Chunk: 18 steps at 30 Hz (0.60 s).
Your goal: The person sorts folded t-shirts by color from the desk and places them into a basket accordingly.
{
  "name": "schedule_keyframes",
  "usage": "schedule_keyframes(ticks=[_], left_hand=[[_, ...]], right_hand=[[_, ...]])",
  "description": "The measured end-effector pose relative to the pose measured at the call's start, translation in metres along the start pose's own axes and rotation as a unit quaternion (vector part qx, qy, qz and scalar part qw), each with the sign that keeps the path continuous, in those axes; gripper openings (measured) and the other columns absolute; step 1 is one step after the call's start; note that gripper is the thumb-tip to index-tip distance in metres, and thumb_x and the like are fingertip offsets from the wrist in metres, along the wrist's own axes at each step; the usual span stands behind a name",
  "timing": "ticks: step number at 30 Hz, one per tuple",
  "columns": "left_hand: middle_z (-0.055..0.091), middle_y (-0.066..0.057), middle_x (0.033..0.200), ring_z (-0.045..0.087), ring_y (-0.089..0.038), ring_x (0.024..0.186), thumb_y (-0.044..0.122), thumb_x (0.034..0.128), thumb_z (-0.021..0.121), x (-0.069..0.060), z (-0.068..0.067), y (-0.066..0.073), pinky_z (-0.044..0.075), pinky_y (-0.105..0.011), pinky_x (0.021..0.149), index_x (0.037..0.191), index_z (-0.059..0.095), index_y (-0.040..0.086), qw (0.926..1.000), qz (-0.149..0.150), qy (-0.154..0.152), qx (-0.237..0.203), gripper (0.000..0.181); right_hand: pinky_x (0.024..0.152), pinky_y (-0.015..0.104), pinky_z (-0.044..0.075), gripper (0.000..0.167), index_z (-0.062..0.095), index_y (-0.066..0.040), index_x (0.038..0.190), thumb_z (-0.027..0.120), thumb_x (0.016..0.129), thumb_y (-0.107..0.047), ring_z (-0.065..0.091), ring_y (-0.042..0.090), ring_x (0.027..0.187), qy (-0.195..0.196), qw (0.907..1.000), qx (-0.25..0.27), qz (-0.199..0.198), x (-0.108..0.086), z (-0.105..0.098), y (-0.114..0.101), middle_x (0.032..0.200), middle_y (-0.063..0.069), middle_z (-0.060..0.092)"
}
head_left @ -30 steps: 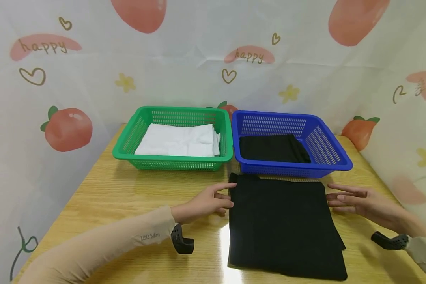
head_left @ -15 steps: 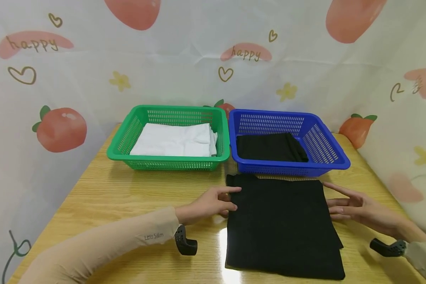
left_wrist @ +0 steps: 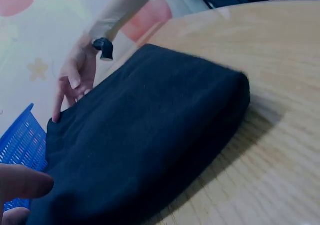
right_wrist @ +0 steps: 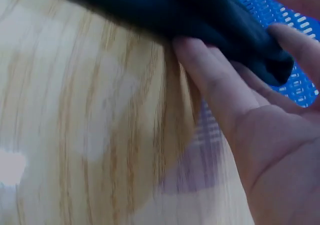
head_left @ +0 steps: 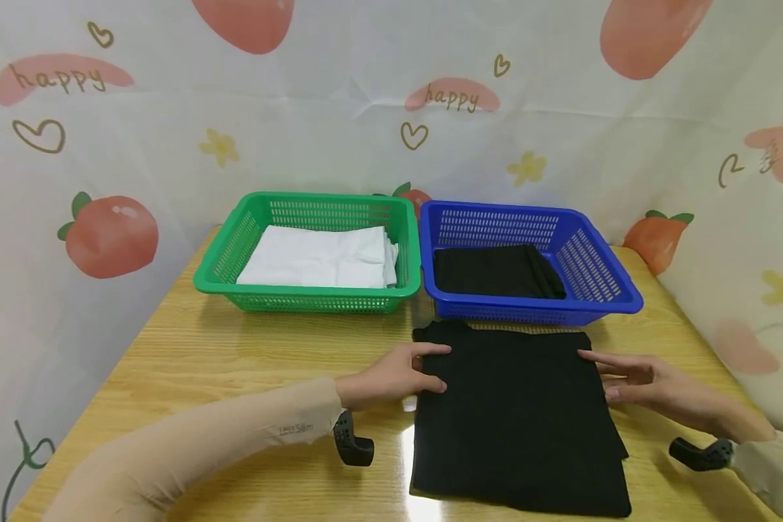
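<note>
A folded black cloth [head_left: 515, 420] lies flat on the wooden table, close in front of the blue basket. My left hand [head_left: 391, 373] is at its left edge, with forefinger and thumb extended over the top; its other fingers are hidden. At the opposite edge, my right hand [head_left: 665, 391] lays its forefinger on the far right corner. The right wrist view shows other fingers [right_wrist: 220, 80] of that hand reaching against and partly under the cloth's side. In the left wrist view the near side of the cloth [left_wrist: 150, 130] looks thick and rounded.
A green basket [head_left: 320, 292] holding folded white cloth [head_left: 320, 257] stands at the back left. Beside it, a blue basket [head_left: 528, 304] contains another folded black cloth [head_left: 496, 270]. A patterned white sheet [head_left: 339, 94] hangs behind the table [head_left: 235, 355].
Both hands have moved inward from beside the black cloth onto its edges. The left forefinger and thumb now lie further over the top. The cloth has stayed on the table.
</note>
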<state>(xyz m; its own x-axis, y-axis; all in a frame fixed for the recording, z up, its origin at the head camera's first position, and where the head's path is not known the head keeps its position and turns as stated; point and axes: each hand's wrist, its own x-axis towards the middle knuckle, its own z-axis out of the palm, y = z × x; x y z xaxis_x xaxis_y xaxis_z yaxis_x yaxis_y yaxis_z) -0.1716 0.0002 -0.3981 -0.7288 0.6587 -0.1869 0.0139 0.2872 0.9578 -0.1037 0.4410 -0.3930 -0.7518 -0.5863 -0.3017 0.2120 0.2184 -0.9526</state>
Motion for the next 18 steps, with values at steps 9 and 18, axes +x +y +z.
schedule_keyframes(ticks=[9, 18], left_hand=[[0.069, -0.002, 0.093, 0.062, -0.009, 0.078, 0.004, 0.0806, 0.080, 0.005, 0.004, 0.000, 0.051, -0.025, 0.077, 0.140, 0.056, 0.012, 0.9997, 0.011, -0.001, 0.022, 0.065], [0.068, -0.004, 0.095, 0.064, -0.012, 0.073, -0.001, 0.0794, 0.080, 0.007, 0.002, -0.001, 0.052, -0.026, 0.068, 0.137, 0.054, 0.009, 0.9992, 0.028, -0.003, 0.030, 0.064]], right_hand=[[0.102, 0.040, 0.042, 0.071, 0.011, -0.011, 0.159, 0.043, 0.100, 0.012, 0.040, 0.022, 0.136, -0.038, 0.9983, 0.039, -0.024, 0.015, 0.011, 0.006, 0.158, 0.011, 0.028], [0.098, 0.040, 0.045, 0.074, 0.014, -0.005, 0.158, 0.051, 0.097, 0.012, 0.044, 0.022, 0.133, -0.010, 0.9990, 0.000, -0.044, 0.019, 0.015, 0.002, 0.153, 0.003, 0.039]])
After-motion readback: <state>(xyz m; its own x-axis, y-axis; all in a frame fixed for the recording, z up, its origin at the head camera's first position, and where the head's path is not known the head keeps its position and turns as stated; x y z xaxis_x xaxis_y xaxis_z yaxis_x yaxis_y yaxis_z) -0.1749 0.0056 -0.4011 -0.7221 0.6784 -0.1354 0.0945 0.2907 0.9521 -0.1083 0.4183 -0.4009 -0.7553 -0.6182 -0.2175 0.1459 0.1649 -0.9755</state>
